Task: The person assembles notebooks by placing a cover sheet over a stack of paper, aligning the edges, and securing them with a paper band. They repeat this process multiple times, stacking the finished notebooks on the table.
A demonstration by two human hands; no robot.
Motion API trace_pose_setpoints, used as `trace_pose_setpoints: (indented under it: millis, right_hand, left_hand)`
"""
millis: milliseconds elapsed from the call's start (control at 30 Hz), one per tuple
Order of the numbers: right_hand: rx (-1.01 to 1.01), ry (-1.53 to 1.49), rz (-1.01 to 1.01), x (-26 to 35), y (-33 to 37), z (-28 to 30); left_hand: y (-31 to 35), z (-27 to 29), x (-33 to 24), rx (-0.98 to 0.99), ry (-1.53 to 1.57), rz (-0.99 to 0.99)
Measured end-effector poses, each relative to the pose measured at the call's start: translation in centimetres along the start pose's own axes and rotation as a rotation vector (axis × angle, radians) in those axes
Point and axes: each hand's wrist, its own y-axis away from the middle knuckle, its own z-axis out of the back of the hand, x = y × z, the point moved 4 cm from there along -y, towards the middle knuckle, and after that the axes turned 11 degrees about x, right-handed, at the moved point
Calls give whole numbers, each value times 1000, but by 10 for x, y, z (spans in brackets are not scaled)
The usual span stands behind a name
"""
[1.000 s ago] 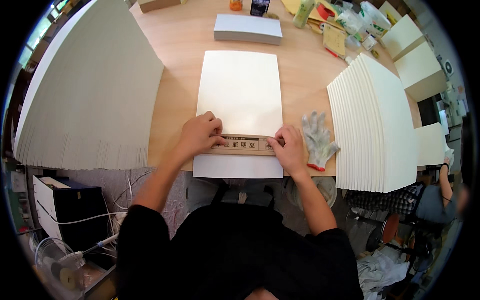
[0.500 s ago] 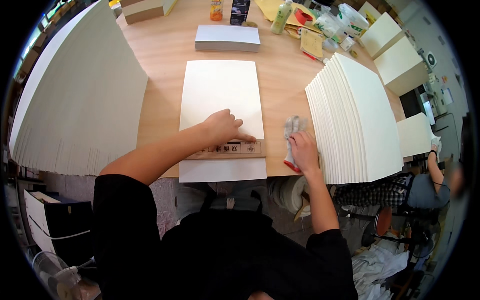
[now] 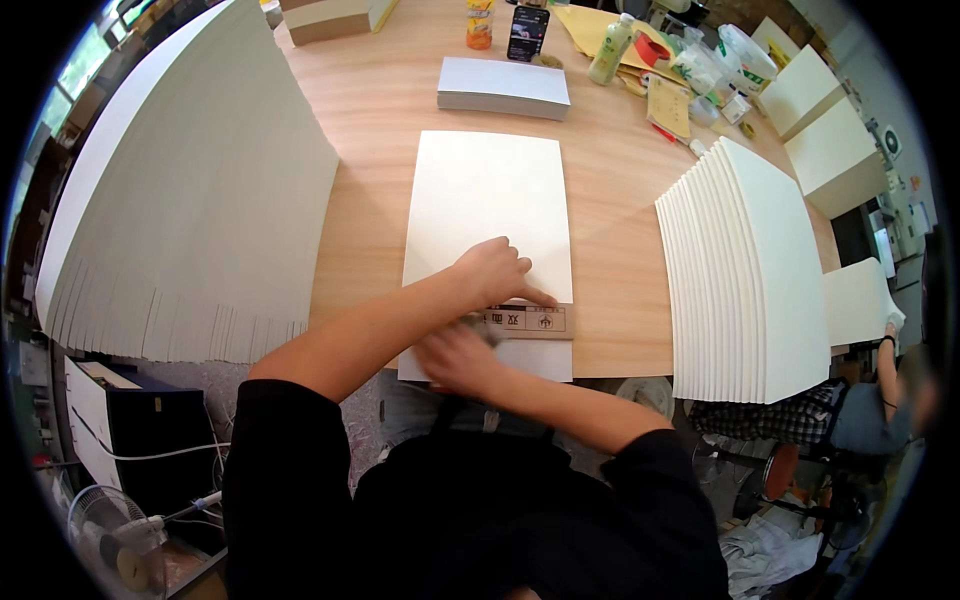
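Observation:
A large white sheet (image 3: 490, 190) lies flat on the wooden table (image 3: 375, 110), its near end hanging over the front edge. A narrow brown printed strip (image 3: 535, 321) lies across the sheet's near end. My left hand (image 3: 493, 270) presses down on this strip with curled fingers, pinning it. Just in front of it, my right hand (image 3: 450, 355) is blurred and crosses under my left forearm over the sheet's near left corner. A bit of greyish cloth (image 3: 479, 325) shows at its fingers.
A tall fanned stack of white boards (image 3: 180, 220) fills the left side, and another stack (image 3: 750, 270) stands at the right. At the back are a small white pile (image 3: 505, 87), bottles (image 3: 612, 48) and a phone (image 3: 527, 32). Another person (image 3: 880, 400) sits far right.
My right hand picked up the cloth from beside the right end of the strip and swept left across the sheet's near end. My left hand stayed on the strip.

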Motion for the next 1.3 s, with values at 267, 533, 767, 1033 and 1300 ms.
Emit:
trace_pose_setpoints:
  millis: [267,533,767,1033,1300]
  right_hand:
    - [110,95,-149,-23,42,30]
    - [-149,35,1,6,-17,4]
    - [165,209,-326,-63,152,78]
    - [-127,32,-963,-111,231,99]
    - [-383,-209,-1061,-128,183,126]
  left_hand:
    - [3,6,3,44,-72,-5]
    - [6,13,-2,53,-86,-35]
    - [11,16,-6,51,-141,-36]
    - [68,-14,-28,-124,60,119]
    - [99,-10,-33,-451,114,105]
